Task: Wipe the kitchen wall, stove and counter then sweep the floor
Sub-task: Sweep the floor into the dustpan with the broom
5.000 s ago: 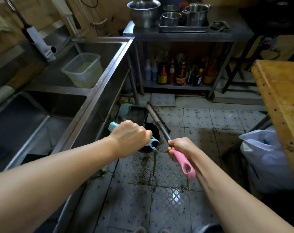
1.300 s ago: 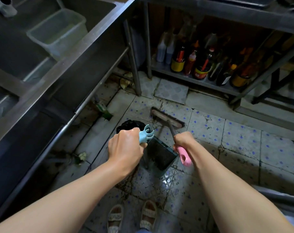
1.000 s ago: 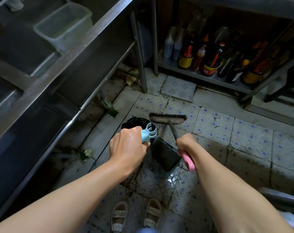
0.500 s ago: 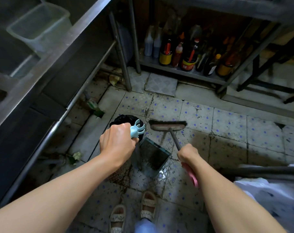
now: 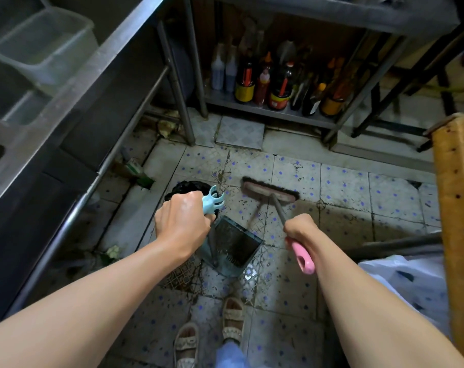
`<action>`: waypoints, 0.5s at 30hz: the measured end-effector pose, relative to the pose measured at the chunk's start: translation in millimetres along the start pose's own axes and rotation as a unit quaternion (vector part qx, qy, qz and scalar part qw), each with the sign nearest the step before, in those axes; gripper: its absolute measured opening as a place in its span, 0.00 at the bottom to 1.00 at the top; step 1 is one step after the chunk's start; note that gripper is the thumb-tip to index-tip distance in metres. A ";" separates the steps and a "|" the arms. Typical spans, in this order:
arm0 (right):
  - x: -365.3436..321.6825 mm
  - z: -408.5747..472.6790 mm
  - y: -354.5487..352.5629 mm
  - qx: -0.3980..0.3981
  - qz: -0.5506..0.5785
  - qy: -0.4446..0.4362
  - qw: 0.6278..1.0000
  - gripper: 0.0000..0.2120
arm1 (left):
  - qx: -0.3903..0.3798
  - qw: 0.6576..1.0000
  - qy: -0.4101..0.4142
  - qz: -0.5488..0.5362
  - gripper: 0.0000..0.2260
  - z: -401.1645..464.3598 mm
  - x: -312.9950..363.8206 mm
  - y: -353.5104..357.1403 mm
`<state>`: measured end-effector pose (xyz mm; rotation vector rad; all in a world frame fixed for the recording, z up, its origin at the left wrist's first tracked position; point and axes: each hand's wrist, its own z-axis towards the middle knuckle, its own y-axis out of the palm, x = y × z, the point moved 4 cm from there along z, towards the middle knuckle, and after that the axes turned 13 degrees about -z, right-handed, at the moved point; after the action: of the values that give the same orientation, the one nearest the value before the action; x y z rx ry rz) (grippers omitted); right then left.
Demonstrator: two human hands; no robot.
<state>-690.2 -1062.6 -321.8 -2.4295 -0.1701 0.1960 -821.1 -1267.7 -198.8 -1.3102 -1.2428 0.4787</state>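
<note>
Pretty cramped corner here. Left hand [image 5: 183, 224] has its grip wrapped round the light blue top of the dustpan [image 5: 232, 245] handle, and the pan sits on the floor [image 5: 345, 197] right in front of the person's sandals [image 5: 232, 318]. Right hand [image 5: 301, 229] is closed on the broom [image 5: 269, 192] near its pink end; the brush head rests on the tiles just past the pan, slightly to the right. A black bin [image 5: 184, 188] stands right behind the left hand, partly hidden by it. On the left runs the steel sink [image 5: 74, 83] unit with a clear plastic tub [image 5: 43, 46] in the basin, and there are scraps of greens and rubbish lying under its rail. Straight ahead is a steel shelf [image 5: 268, 112] low to the floor, loaded with sauce bottles [image 5: 280, 86], its legs coming down close to the swept patch. A wooden block counter [image 5: 456, 208] edges in on the right, with a white plastic bag [image 5: 411, 285] below it next to the right forearm. Floor is pale tile with little blue dots, grimy, dark specks everywhere and a darker wet-looking stain around the pan. Open tile is mostly the strip between brush head and shelf, stretching off to the right.
</note>
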 end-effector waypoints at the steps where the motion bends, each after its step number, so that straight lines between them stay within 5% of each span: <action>1: -3.0 3.8 0.1 0.000 0.019 -0.001 1.000 0.05 | 0.001 1.000 0.001 0.001 0.09 1.6 0.8 1.0; 7: -13.9 33.2 -2.6 -0.009 0.051 0.001 0.999 0.05 | 0.004 1.000 0.002 0.008 0.10 16.7 17.4 12.2; 15: -0.2 30.0 7.8 -0.036 -0.039 0.019 0.998 0.14 | -0.003 1.000 -0.001 0.013 0.10 35.6 38.9 27.6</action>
<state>-695.4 -1049.7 -349.5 -2.4902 -0.2588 0.1089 -828.8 -1211.1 -215.0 -1.3332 -1.2304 0.4952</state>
